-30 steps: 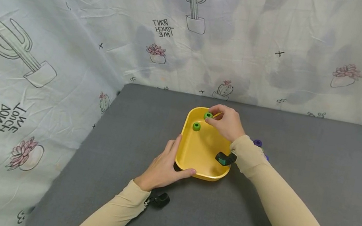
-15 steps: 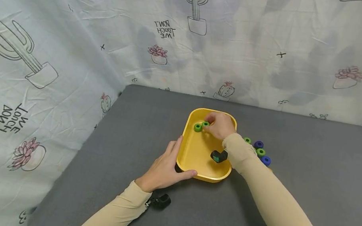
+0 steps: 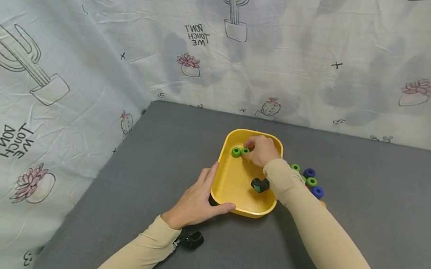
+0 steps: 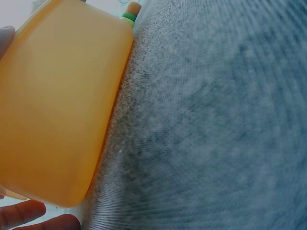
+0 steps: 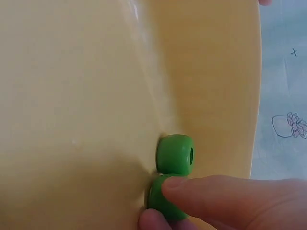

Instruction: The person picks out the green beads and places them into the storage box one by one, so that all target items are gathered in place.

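A yellow tray (image 3: 237, 191) with rounded corners stands on the grey table. My left hand (image 3: 197, 198) rests against its near left corner, thumb on the front rim and fingers straight along the left side. Inside the tray my right hand (image 3: 262, 151) pinches a green bead (image 5: 163, 199) between thumb and fingertips, low at the tray's floor. Right beside it sits another green bead (image 5: 175, 154), its hole showing in the right wrist view. In the left wrist view the outer wall of the tray fills the left side.
Several blue, green and orange beads lie in a group right of the tray, among them a blue bead (image 3: 317, 192) and a green bead (image 3: 311, 182); my right forearm partly hides them. A patterned curtain (image 3: 283, 45) hangs behind the table (image 3: 380, 207).
My right hand has brought its green bead down and nearer, next to the other green bead. More of the group on the right has come into sight. The left hand stays at the tray.
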